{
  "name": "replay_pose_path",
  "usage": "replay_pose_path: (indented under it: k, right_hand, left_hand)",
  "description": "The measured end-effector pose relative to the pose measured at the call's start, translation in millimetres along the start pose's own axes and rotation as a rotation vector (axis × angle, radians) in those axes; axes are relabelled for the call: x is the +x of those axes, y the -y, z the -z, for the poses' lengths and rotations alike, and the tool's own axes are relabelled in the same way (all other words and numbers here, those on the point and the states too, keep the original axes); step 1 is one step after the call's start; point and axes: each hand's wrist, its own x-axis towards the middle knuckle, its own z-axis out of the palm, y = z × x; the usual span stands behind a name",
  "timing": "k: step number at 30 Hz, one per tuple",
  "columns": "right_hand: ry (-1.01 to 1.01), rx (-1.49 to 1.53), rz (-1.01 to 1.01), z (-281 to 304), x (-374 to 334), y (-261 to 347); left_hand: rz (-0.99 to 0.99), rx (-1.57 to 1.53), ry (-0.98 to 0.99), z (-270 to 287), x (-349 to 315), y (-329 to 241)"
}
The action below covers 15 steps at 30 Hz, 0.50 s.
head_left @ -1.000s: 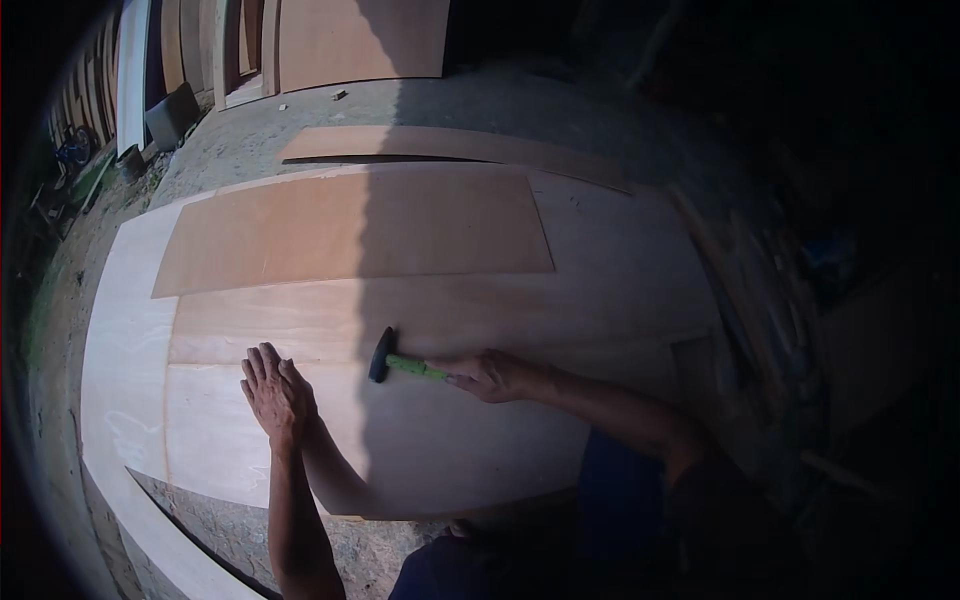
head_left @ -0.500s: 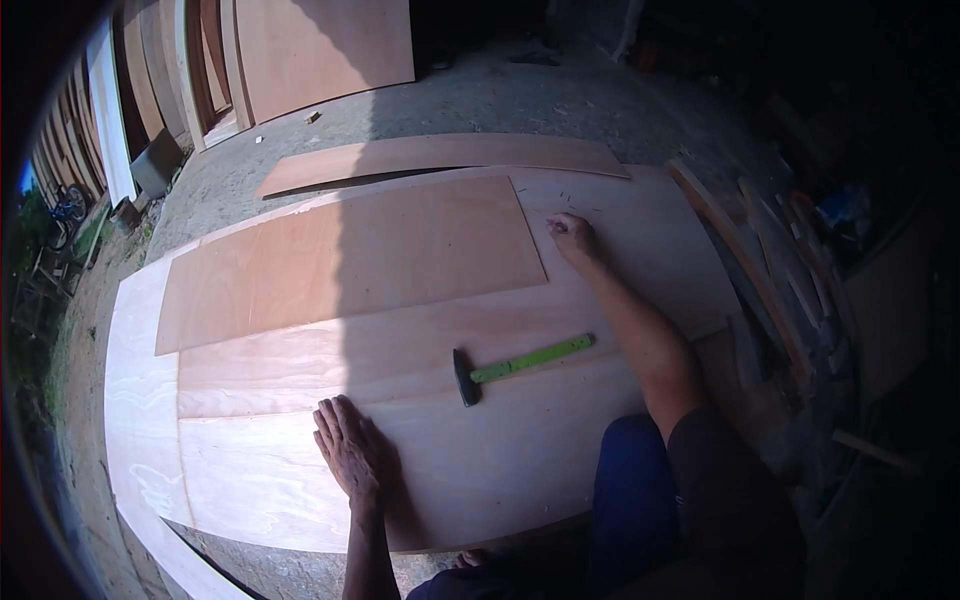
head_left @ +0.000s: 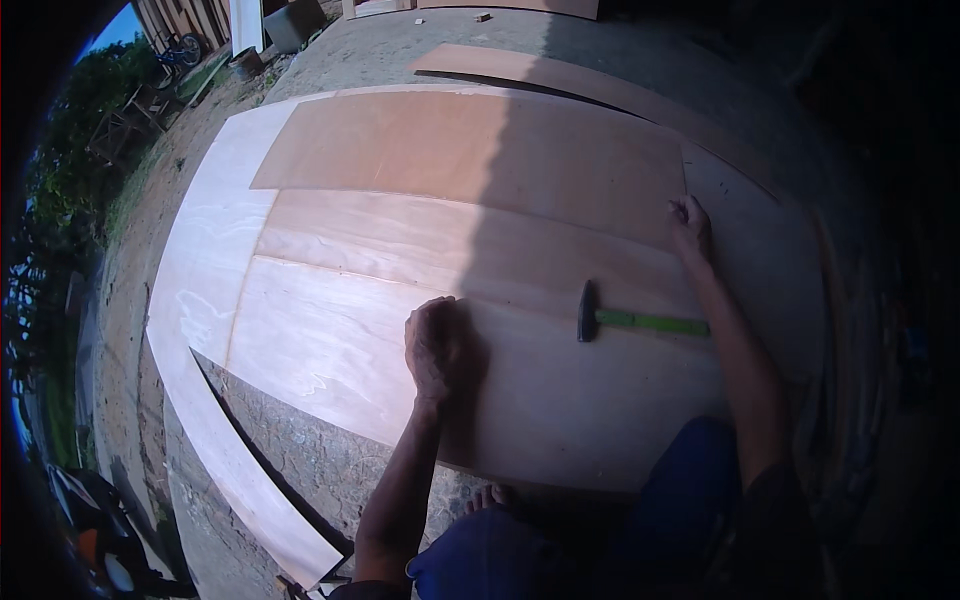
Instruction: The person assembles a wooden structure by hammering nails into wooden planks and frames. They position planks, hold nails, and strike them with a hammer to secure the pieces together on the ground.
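Steadying the big pale board [head_left: 560, 400] probably matters most, reading clock directions from the middle of the view. A pale strip of wood [head_left: 255, 490] slants away at 8 o'clock. The left hand [head_left: 432, 348], just toward 7 o'clock, is curled with its fingers folded together; whether it grips anything is hidden, and a flat palm would likely steady better. The thin brown sheet [head_left: 400, 140] lies on the board at 12 o'clock and should sit flat. The hammer [head_left: 640, 321] lies on the board at 3 o'clock, head toward 9, best left in easy reach. The right hand [head_left: 690, 225], at 2 o'clock by the sheet's right edge, has bent, bunched fingers; I cannot tell whether they pinch anything. Small dark slivers [head_left: 723, 185], perhaps nails, lie near it toward 1 o'clock, best handled singly.
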Motion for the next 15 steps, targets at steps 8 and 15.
replay_pose_path:
  k: [8, 15]
  right_hand:
    - [0.814, 0.23, 0.163, -92.6, -188.4, 135.1]
    - [0.894, 0.331, -0.163, -124.2, -203.0, 164.3]
  left_hand:
    - [0.347, -1.065, 0.08, -22.8, -28.4, -22.4]
    - [0.445, -1.247, -0.02, -1.2, -20.2, -12.7]
